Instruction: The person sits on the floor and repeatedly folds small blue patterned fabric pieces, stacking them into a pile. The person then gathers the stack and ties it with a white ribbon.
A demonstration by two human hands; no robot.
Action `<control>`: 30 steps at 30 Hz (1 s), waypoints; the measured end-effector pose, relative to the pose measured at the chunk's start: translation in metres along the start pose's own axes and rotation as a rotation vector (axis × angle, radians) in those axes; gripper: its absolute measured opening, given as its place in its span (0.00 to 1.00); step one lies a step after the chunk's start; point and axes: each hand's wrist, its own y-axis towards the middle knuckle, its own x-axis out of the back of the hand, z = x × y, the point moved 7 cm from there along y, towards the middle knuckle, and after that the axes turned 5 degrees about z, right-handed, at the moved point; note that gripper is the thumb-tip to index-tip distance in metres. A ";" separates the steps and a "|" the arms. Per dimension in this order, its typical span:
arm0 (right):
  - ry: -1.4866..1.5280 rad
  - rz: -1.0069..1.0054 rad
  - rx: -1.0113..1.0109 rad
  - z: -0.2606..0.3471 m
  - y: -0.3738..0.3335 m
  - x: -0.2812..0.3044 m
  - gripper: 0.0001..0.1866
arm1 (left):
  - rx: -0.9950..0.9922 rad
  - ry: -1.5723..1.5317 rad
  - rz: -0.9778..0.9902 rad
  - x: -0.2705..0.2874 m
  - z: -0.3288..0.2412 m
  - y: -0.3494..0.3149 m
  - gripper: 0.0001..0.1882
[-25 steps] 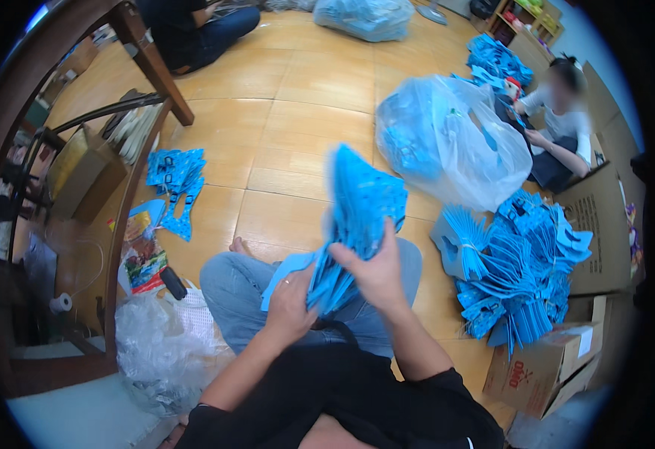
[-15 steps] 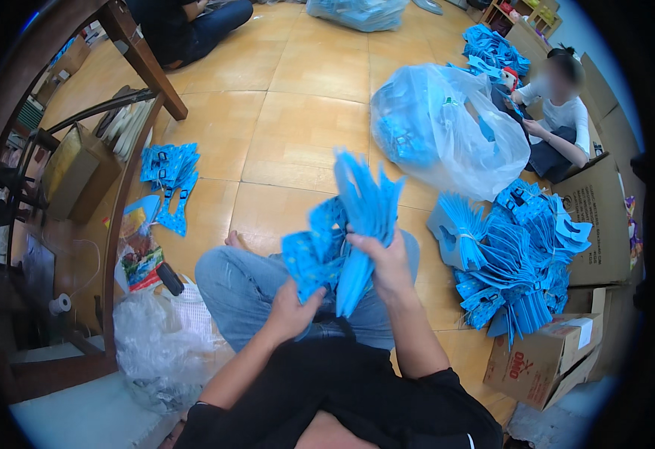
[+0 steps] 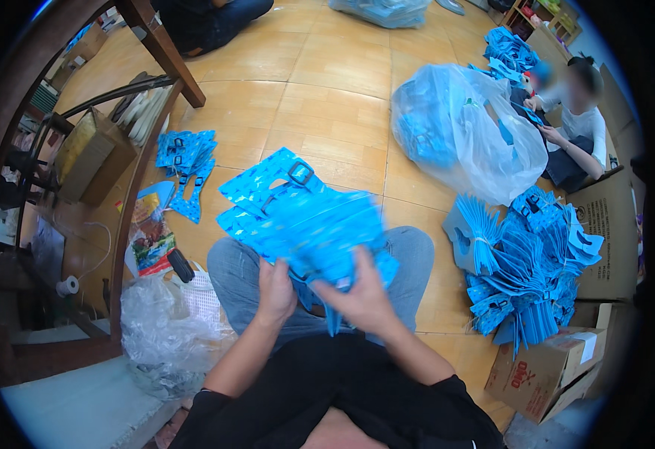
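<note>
A thick fanned stack of blue patterned cards is held up over my crossed legs. The cards have cut-out openings, and black buckles show on those at the upper left. My left hand is closed on the lower left edge, thumb in front and fingers hidden behind. My right hand grips the stack's lower right part, its thumb pointing inward. The stack's right portion is smeared by motion.
A smaller pile of buckled blue cards lies on the floor at left. Heaped blue bundles and a cardboard box are at right. Beyond sits a large clear bag. A person sits far right; a wooden frame stands left.
The stack has turned from edge-on to broad side, showing its printed faces and buckles. My right hand has moved down and left, and my left hand slightly up. The view has shifted a little.
</note>
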 end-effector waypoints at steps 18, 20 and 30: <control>0.772 0.160 -0.340 -0.028 0.000 -0.002 0.32 | -0.033 0.010 0.427 -0.028 -0.015 -0.005 0.38; 0.731 0.128 -0.312 -0.027 -0.001 -0.003 0.32 | -0.105 0.269 0.445 -0.032 -0.019 -0.008 0.38; 0.686 0.036 -0.276 -0.015 0.002 0.030 0.32 | 0.009 -0.054 0.179 -0.004 -0.009 -0.002 0.32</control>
